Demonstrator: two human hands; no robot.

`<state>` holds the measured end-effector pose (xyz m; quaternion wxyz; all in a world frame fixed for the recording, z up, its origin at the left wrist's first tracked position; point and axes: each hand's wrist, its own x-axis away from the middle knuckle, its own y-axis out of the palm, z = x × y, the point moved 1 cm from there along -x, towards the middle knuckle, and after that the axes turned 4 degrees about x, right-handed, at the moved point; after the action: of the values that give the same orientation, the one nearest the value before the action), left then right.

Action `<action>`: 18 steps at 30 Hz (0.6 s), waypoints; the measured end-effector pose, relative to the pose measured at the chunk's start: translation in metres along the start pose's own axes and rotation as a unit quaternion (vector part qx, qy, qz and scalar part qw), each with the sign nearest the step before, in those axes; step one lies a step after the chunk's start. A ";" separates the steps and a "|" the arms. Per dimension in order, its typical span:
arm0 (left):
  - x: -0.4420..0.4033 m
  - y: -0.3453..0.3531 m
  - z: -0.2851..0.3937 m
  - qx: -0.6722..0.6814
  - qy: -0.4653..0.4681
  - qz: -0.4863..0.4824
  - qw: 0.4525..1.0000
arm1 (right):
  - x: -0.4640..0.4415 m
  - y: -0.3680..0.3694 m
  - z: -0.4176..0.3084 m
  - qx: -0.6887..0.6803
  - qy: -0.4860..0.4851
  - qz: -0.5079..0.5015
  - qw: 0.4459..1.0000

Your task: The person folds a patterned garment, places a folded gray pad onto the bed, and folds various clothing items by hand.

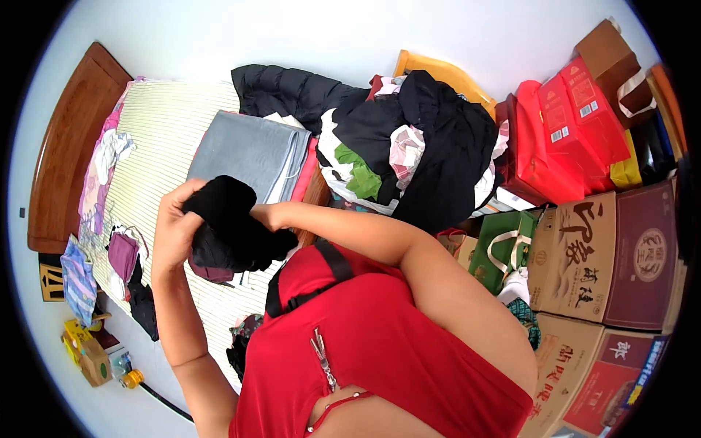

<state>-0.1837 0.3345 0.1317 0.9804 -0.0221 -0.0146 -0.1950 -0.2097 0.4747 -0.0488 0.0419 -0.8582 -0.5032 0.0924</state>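
Black and probably light, soft and floppy, the cloth (232, 233) hangs above the bed (161, 139), best held by its edge, where our left fingers (191, 187) curl tight, though we cannot tell our partly hidden right hand's (266, 213) grip.

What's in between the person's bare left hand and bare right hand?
A bunched-up black cloth lies between the bare left hand and the bare right hand, which is partly hidden behind it; the head view shows this.

Lol, biggest readable bit is 印象 down the tan face of the upper carton (556, 263), plus a 郎 on the lower carton's red panel (600, 390).
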 end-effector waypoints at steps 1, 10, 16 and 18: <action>0.000 0.002 -0.001 -0.008 -0.003 -0.002 1.000 | -0.001 0.002 0.005 -0.018 0.041 0.008 0.999; 0.013 0.023 0.004 -0.059 0.030 -0.102 0.993 | 0.010 -0.014 -0.020 -0.245 0.149 0.054 0.957; 0.009 0.015 -0.006 -0.074 0.043 -0.057 0.995 | 0.014 -0.013 -0.003 -0.433 0.123 0.057 0.891; 0.005 0.005 -0.002 -0.038 0.008 -0.003 0.999 | 0.016 -0.017 0.020 -0.507 0.175 0.078 0.840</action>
<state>-0.1767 0.3369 0.1299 0.9784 -0.0577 0.0010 -0.1983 -0.2203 0.4968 -0.0671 -0.3192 -0.7979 -0.3954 -0.3242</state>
